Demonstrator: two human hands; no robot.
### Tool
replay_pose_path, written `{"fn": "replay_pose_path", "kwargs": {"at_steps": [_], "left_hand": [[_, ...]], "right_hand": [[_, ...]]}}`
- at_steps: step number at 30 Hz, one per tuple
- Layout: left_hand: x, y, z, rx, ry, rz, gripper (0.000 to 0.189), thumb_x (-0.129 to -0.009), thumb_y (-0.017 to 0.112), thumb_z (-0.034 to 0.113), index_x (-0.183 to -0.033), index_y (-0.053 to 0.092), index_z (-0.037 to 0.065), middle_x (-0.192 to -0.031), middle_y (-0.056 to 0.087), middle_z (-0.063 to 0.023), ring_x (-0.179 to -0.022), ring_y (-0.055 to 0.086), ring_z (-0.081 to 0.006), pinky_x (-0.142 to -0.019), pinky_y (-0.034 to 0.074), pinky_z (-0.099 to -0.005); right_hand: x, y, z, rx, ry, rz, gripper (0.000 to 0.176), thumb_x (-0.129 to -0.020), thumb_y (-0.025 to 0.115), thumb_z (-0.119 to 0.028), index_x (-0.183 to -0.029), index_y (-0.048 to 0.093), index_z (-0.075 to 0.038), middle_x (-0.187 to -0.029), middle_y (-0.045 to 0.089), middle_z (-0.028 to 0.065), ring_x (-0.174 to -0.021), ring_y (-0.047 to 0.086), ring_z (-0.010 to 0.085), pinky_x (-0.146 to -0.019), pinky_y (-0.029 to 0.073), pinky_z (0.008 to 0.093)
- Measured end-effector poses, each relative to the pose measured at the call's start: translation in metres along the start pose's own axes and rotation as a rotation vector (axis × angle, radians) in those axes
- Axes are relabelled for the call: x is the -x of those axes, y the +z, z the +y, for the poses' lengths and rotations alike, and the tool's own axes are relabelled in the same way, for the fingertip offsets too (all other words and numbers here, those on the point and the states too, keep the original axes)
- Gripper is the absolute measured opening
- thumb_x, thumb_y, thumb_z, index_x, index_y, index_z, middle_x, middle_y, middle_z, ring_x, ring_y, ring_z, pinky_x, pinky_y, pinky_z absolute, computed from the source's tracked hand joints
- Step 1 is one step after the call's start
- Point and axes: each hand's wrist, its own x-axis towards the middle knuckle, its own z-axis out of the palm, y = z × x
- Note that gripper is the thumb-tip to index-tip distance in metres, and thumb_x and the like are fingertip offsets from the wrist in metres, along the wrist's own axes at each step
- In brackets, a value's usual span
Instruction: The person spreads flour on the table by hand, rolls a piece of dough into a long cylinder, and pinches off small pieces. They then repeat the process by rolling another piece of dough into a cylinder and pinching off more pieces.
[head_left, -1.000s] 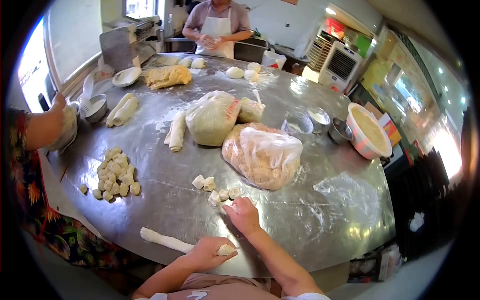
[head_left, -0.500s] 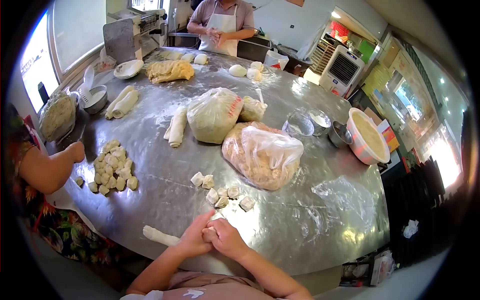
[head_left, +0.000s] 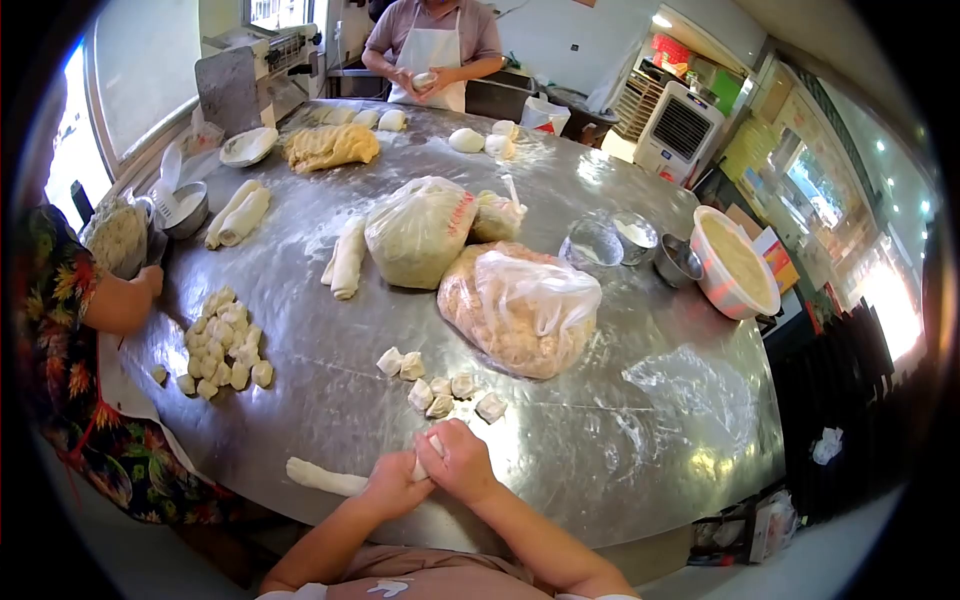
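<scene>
A rope of white dough [head_left: 325, 477] lies on the metal table near its front edge, running into my left hand [head_left: 394, 486]. My left hand is closed around it. Close against it, my right hand [head_left: 459, 462] grips the end of the same rope, and a bit of dough shows between the two hands. Just beyond them sit several small cut dough pieces [head_left: 440, 388], some touching one another. The part of the rope inside my fingers is hidden.
Filling in plastic bags, one pinkish [head_left: 515, 325] and one pale green [head_left: 418, 240], stands mid-table. A co-worker on the left is beside a pile of dough pieces [head_left: 225, 340]. Another person in a white apron [head_left: 428, 65] stands across. Bowls and a tub [head_left: 735, 265] line the right.
My hands have shifted slightly, and more dough shows between them. The left co-worker's hand moved back toward the metal bowl. The person across now holds a white dough ball.
</scene>
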Motion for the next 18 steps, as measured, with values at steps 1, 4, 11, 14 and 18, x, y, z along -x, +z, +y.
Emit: {"fn": "replay_pose_path", "kwargs": {"at_steps": [1,4,11,14,18], "left_hand": [[-0.002,-0.001,0.007,0.007,-0.001,-0.021,0.018,-0.087,0.074,0.016,-0.102,0.071,0.007,-0.092,0.072,-0.0146,-0.085,0.07,-0.0253,-0.078,0.053,-0.0356],[0.01,-0.006,0.036,0.145,0.103,-0.237,0.019,-0.089,0.074,0.019,-0.105,0.072,0.009,-0.095,0.073,-0.014,-0.087,0.07,-0.0255,-0.08,0.054,-0.0365],[-0.002,-0.008,0.045,-0.053,-0.179,-0.003,0.092,-0.081,0.082,0.026,-0.155,0.031,0.005,-0.108,0.07,-0.0221,-0.101,0.068,-0.0372,-0.09,0.053,-0.0407],[-0.007,0.004,0.014,-0.11,-0.032,0.072,0.116,-0.078,0.081,0.022,-0.16,0.001,0.005,-0.129,0.059,-0.0233,-0.112,0.063,-0.0387,-0.097,0.049,-0.0436],[-0.009,0.007,0.021,0.205,0.006,0.06,0.108,-0.078,0.074,0.015,-0.16,0.004,0.007,-0.151,0.039,-0.025,-0.125,0.055,-0.0417,-0.105,0.045,-0.0436]], "right_hand": [[-0.005,-0.002,0.007,0.022,0.013,0.005,0.018,-0.086,0.074,-0.02,-0.085,0.063,-0.006,-0.077,0.06,0.0143,-0.065,0.061,0.0337,-0.058,0.051,0.0414],[-0.019,-0.007,0.036,0.196,-0.006,-0.007,0.023,-0.087,0.074,-0.024,-0.083,0.063,-0.004,-0.077,0.061,0.0154,-0.07,0.062,0.0356,-0.064,0.051,0.043],[-0.008,-0.017,0.042,-0.107,0.125,-0.183,0.04,-0.097,0.061,-0.024,-0.132,0.057,-0.003,-0.133,0.057,0.0204,-0.123,0.057,0.0338,-0.104,0.045,0.0389],[-0.002,-0.03,0.01,-0.162,0.193,-0.322,0.038,-0.097,0.061,-0.022,-0.129,0.058,-0.002,-0.124,0.06,0.0189,-0.114,0.06,0.0334,-0.098,0.048,0.0383],[0.022,-0.021,-0.003,-0.25,0.12,-0.404,0.024,-0.096,0.065,-0.021,-0.111,0.061,-0.003,-0.103,0.061,0.0195,-0.095,0.061,0.0373,-0.083,0.051,0.0417]]}}
